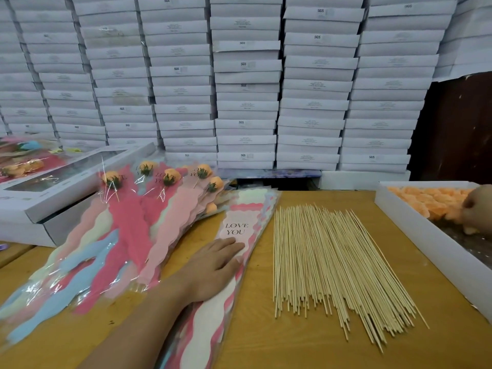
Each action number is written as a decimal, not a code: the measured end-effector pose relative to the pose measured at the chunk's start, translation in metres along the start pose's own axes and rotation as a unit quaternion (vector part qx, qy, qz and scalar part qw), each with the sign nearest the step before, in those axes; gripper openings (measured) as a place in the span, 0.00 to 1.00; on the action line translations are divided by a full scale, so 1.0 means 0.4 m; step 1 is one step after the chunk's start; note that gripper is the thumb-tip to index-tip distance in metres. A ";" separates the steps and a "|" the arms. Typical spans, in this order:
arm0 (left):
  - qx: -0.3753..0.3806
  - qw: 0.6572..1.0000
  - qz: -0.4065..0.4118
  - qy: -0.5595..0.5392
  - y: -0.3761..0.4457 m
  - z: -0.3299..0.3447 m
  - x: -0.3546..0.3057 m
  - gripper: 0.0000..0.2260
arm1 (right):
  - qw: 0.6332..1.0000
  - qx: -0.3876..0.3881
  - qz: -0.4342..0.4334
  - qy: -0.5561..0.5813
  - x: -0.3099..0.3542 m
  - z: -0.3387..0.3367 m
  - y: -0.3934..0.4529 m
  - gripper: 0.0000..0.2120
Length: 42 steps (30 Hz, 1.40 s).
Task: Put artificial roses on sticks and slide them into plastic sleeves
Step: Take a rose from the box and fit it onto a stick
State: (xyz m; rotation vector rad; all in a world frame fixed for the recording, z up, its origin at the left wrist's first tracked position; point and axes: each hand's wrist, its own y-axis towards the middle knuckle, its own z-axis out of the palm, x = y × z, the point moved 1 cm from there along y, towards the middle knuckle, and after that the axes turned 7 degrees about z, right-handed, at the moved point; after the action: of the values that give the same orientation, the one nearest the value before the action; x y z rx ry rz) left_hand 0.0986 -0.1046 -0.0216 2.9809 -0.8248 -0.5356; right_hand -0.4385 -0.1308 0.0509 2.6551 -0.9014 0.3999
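My left hand (213, 265) lies flat, fingers straight, on a stack of empty plastic sleeves (250, 209) printed "LOVE YOU". Right of the stack lies a fanned pile of thin wooden sticks (327, 265). At the far right, my right hand (478, 206) reaches into a white tray (415, 230) of orange artificial roses (426, 198), its fingers curled among them; what it holds is not clear. Left of my left arm, several finished sleeved roses (127, 222) lie fanned out, orange heads pointing away.
The work surface is a yellow-brown wooden table (266, 342). A windowed white gift box (53, 193) sits at the left on another box. A wall of stacked white boxes (247, 75) fills the back. More wrapped flowers (24, 158) lie at the far left.
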 end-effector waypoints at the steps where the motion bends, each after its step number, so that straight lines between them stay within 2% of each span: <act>1: 0.002 1.000 0.001 0.002 0.000 -0.001 -0.001 0.23 | 1.000 -0.022 0.002 -0.009 0.011 -0.049 -0.021 0.10; 3: 0.005 1.000 0.002 0.004 0.000 -0.004 -0.003 0.23 | 0.997 -0.065 -0.031 -0.026 0.076 -0.103 -0.046 0.13; 6: -0.002 1.000 0.004 -0.007 -0.001 -0.009 -0.009 0.23 | 0.992 -0.079 -0.101 0.008 0.153 -0.149 -0.124 0.04; 8: -0.034 0.999 0.004 -0.005 0.001 -0.015 -0.017 0.22 | 0.988 -0.050 -0.134 0.054 0.220 -0.165 -0.182 0.02; 10: -0.101 0.995 0.004 0.008 0.000 -0.025 -0.028 0.21 | 0.980 -0.004 -0.180 0.088 0.286 -0.163 -0.266 0.03; 13: -0.181 0.982 0.025 -0.057 -0.012 -0.039 -0.052 0.23 | 0.960 0.067 -0.247 0.113 0.376 -0.128 -0.411 0.05; 16: -0.178 0.972 0.049 -0.144 -0.025 -0.039 -0.088 0.32 | 0.938 0.112 -0.306 0.120 0.441 -0.075 -0.540 0.07; 18: -0.161 0.962 0.067 -0.211 -0.029 -0.037 -0.111 0.34 | 0.921 0.142 -0.338 0.127 0.473 -0.028 -0.607 0.05; 22: -0.122 0.953 0.108 -0.256 -0.033 -0.042 -0.133 0.13 | 0.900 0.151 -0.380 0.153 0.502 0.042 -0.677 0.04; 26: -0.098 0.936 0.099 -0.324 -0.038 -0.045 -0.135 0.10 | 0.895 0.139 -0.373 0.202 0.498 0.073 -0.669 0.02; 29: -0.092 0.934 0.093 -0.332 -0.036 -0.034 -0.134 0.06 | 0.878 0.155 -0.379 0.247 0.487 0.090 -0.667 0.02; 32: -0.097 0.932 0.086 -0.337 -0.035 -0.033 -0.131 0.03 | 0.870 0.141 -0.367 0.297 0.472 0.093 -0.660 0.06; 35: -0.136 0.920 0.078 -0.359 -0.030 -0.050 -0.130 0.04 | 0.896 0.087 -0.319 0.297 0.442 0.083 -0.621 0.13; 37: -0.163 0.909 0.058 -0.378 -0.027 -0.058 -0.123 0.05 | 0.925 0.070 -0.277 0.249 0.412 0.081 -0.586 0.16; 39: -0.177 0.896 0.039 -0.405 -0.024 -0.060 -0.114 0.06 | 0.955 0.070 -0.233 0.172 0.385 0.084 -0.558 0.18; 42: -0.191 0.880 0.011 -0.435 -0.025 -0.064 -0.109 0.11 | 0.973 0.103 -0.190 0.083 0.363 0.099 -0.542 0.23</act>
State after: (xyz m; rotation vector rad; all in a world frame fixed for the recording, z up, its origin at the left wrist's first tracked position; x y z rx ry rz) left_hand 0.0768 -0.0763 0.0158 2.2810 -0.6305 -1.8458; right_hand -0.1855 -0.0603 0.0235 2.8407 -0.3034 0.6362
